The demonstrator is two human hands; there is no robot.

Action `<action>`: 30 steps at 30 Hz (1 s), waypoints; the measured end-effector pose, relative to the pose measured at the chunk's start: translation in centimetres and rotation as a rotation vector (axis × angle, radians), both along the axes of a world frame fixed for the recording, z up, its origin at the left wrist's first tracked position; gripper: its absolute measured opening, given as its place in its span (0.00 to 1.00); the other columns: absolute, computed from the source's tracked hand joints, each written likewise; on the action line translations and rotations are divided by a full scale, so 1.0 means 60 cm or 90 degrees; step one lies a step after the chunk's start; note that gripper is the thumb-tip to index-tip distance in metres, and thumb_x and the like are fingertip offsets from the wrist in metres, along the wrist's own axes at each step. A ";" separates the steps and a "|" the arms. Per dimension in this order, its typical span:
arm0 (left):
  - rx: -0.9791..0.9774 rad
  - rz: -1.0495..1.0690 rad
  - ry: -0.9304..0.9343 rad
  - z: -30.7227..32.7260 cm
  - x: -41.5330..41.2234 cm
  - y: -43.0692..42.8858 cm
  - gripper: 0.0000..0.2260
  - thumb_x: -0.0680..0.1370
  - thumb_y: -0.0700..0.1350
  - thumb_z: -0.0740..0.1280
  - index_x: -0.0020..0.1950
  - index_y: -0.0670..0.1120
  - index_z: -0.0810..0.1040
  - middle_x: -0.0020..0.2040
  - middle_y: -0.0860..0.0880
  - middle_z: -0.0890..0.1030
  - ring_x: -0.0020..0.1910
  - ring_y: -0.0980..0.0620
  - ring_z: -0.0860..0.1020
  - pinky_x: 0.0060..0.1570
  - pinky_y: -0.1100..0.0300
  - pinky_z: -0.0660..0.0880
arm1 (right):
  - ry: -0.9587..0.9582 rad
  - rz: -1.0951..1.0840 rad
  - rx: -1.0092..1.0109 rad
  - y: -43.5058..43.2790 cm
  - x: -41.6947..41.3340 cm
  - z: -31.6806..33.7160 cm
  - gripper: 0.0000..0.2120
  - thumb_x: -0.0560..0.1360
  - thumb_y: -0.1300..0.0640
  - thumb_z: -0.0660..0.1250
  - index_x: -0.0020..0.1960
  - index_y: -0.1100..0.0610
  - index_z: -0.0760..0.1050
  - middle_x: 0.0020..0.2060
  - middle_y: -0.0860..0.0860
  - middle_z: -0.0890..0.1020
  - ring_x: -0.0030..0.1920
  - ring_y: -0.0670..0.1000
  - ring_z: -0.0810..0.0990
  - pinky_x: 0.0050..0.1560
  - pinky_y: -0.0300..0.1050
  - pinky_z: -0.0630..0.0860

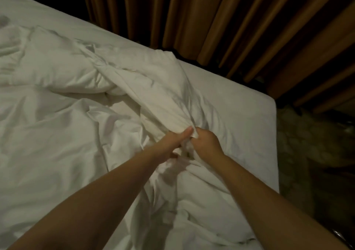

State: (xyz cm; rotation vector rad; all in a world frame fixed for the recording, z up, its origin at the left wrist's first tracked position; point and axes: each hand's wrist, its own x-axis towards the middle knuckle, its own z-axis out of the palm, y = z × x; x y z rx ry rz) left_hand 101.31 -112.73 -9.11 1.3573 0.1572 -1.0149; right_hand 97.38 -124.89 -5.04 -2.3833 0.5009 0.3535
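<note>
A white duvet [134, 88] lies rumpled in thick folds across a bed with a white fitted sheet [240, 103]. Both my arms reach forward to one bunched fold near the middle of the view. My left hand [172, 144] grips that fold, its thumb lying along the top of the cloth. My right hand [206, 142] holds the same fold right beside it, fingers curled into the fabric. The two hands nearly touch. Cloth stretches taut from them toward the far side of the bed.
Brown pleated curtains [230, 23] hang along the far side of the bed. The mattress corner [272, 103] is at the right, with dark patterned floor [311, 153] beyond it. More crumpled duvet fills the left side.
</note>
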 end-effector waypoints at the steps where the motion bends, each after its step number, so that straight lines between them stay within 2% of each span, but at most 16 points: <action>1: -0.007 0.026 0.002 0.015 -0.003 -0.014 0.27 0.68 0.65 0.69 0.62 0.52 0.76 0.55 0.54 0.81 0.54 0.54 0.78 0.47 0.55 0.73 | -0.015 -0.009 0.006 0.006 -0.008 0.007 0.16 0.79 0.54 0.61 0.65 0.56 0.75 0.58 0.56 0.80 0.59 0.57 0.77 0.55 0.44 0.72; 3: 0.029 0.148 -0.007 0.043 -0.009 -0.032 0.11 0.74 0.51 0.69 0.49 0.45 0.80 0.46 0.47 0.83 0.43 0.51 0.80 0.42 0.56 0.74 | -0.064 -0.024 0.015 0.014 -0.028 0.014 0.18 0.77 0.54 0.62 0.66 0.54 0.75 0.59 0.54 0.80 0.60 0.55 0.77 0.57 0.43 0.71; 4: 0.063 0.207 -0.010 0.057 -0.012 -0.035 0.07 0.75 0.45 0.67 0.43 0.42 0.79 0.40 0.44 0.81 0.37 0.49 0.78 0.37 0.58 0.73 | -0.103 -0.013 0.004 0.014 -0.042 0.011 0.20 0.76 0.51 0.64 0.67 0.52 0.73 0.60 0.53 0.79 0.61 0.55 0.76 0.59 0.44 0.70; 6: 0.095 0.285 -0.023 0.085 -0.018 -0.031 0.08 0.75 0.38 0.64 0.36 0.40 0.75 0.33 0.45 0.74 0.31 0.50 0.72 0.30 0.60 0.68 | -0.132 0.002 -0.077 0.009 -0.081 0.004 0.34 0.70 0.41 0.66 0.74 0.49 0.64 0.66 0.53 0.73 0.66 0.55 0.71 0.66 0.49 0.67; 9: 0.082 0.275 -0.114 0.152 -0.029 -0.021 0.09 0.76 0.37 0.63 0.35 0.42 0.74 0.31 0.48 0.73 0.30 0.53 0.70 0.27 0.63 0.67 | -0.017 -0.089 -0.160 -0.035 -0.127 -0.009 0.57 0.61 0.35 0.74 0.78 0.47 0.42 0.75 0.52 0.56 0.75 0.55 0.56 0.72 0.56 0.56; 11: 0.064 0.209 -0.213 0.212 -0.045 -0.029 0.05 0.77 0.37 0.64 0.42 0.42 0.77 0.35 0.48 0.76 0.33 0.53 0.73 0.28 0.68 0.71 | 0.034 -0.091 -0.180 -0.061 -0.130 -0.013 0.62 0.59 0.29 0.71 0.77 0.47 0.37 0.76 0.51 0.54 0.75 0.54 0.56 0.73 0.56 0.54; 13: 0.058 0.130 -0.282 0.264 -0.069 -0.050 0.05 0.77 0.39 0.65 0.51 0.41 0.77 0.46 0.44 0.80 0.44 0.48 0.78 0.43 0.62 0.77 | -0.041 -0.053 -0.173 -0.067 -0.119 0.002 0.54 0.62 0.27 0.63 0.78 0.49 0.43 0.73 0.52 0.64 0.71 0.56 0.66 0.68 0.52 0.62; 15: 0.080 0.057 -0.332 0.309 -0.093 -0.070 0.11 0.77 0.41 0.65 0.59 0.42 0.75 0.53 0.44 0.78 0.54 0.46 0.77 0.57 0.53 0.75 | -0.152 -0.080 -0.068 -0.084 -0.105 0.037 0.39 0.69 0.35 0.64 0.74 0.52 0.61 0.64 0.53 0.75 0.62 0.56 0.76 0.59 0.45 0.69; 16: 0.093 0.030 -0.364 0.330 -0.100 -0.078 0.11 0.78 0.42 0.65 0.59 0.43 0.74 0.53 0.46 0.77 0.55 0.47 0.77 0.59 0.53 0.74 | -0.171 -0.091 -0.047 -0.105 -0.100 0.067 0.33 0.71 0.39 0.65 0.71 0.54 0.66 0.62 0.54 0.77 0.60 0.57 0.77 0.57 0.45 0.70; 18: 0.092 0.025 -0.419 0.383 -0.103 -0.094 0.03 0.78 0.43 0.66 0.50 0.47 0.75 0.46 0.49 0.77 0.49 0.50 0.77 0.52 0.57 0.75 | -0.197 -0.078 -0.113 -0.162 -0.084 0.139 0.24 0.77 0.46 0.63 0.69 0.55 0.69 0.62 0.57 0.77 0.61 0.60 0.76 0.57 0.48 0.71; 21: 0.061 0.089 -0.544 0.495 -0.081 -0.138 0.05 0.77 0.43 0.68 0.42 0.46 0.75 0.39 0.51 0.75 0.41 0.54 0.76 0.37 0.67 0.71 | -0.346 -0.100 -0.260 -0.255 -0.059 0.272 0.12 0.79 0.52 0.61 0.61 0.53 0.73 0.53 0.56 0.80 0.54 0.61 0.78 0.47 0.46 0.69; 23: 0.018 0.039 -0.689 0.584 -0.078 -0.183 0.05 0.79 0.44 0.65 0.44 0.44 0.76 0.42 0.52 0.76 0.43 0.61 0.77 0.38 0.70 0.71 | -0.476 -0.173 -0.254 -0.300 -0.045 0.358 0.12 0.80 0.52 0.60 0.61 0.54 0.74 0.54 0.55 0.80 0.56 0.59 0.78 0.49 0.45 0.68; 24: 0.035 -0.008 -0.758 0.619 -0.084 -0.208 0.07 0.80 0.46 0.63 0.50 0.43 0.77 0.47 0.50 0.77 0.46 0.62 0.77 0.40 0.70 0.70 | -0.533 -0.241 -0.244 -0.320 -0.040 0.395 0.13 0.80 0.52 0.59 0.62 0.54 0.73 0.56 0.55 0.80 0.57 0.58 0.77 0.52 0.43 0.68; 26: 0.129 -0.105 -0.890 0.647 -0.089 -0.261 0.19 0.82 0.49 0.58 0.69 0.40 0.69 0.66 0.44 0.72 0.64 0.56 0.70 0.52 0.71 0.63 | -0.584 -0.376 -0.259 -0.370 -0.042 0.450 0.16 0.80 0.50 0.60 0.65 0.55 0.71 0.60 0.55 0.77 0.62 0.58 0.75 0.59 0.46 0.68; 28: 0.210 -0.231 -1.009 0.627 -0.097 -0.307 0.24 0.83 0.50 0.56 0.77 0.45 0.55 0.77 0.48 0.57 0.74 0.53 0.57 0.61 0.72 0.50 | -0.473 -0.510 -0.276 -0.441 -0.060 0.462 0.24 0.77 0.47 0.65 0.69 0.56 0.66 0.66 0.58 0.71 0.66 0.61 0.69 0.65 0.54 0.66; 30: 0.242 -0.331 -1.022 0.567 -0.093 -0.337 0.27 0.81 0.52 0.59 0.77 0.46 0.55 0.78 0.48 0.56 0.75 0.50 0.55 0.64 0.67 0.48 | -0.249 -0.499 -0.277 -0.509 -0.082 0.419 0.35 0.72 0.42 0.69 0.72 0.54 0.60 0.69 0.59 0.65 0.68 0.63 0.64 0.66 0.59 0.64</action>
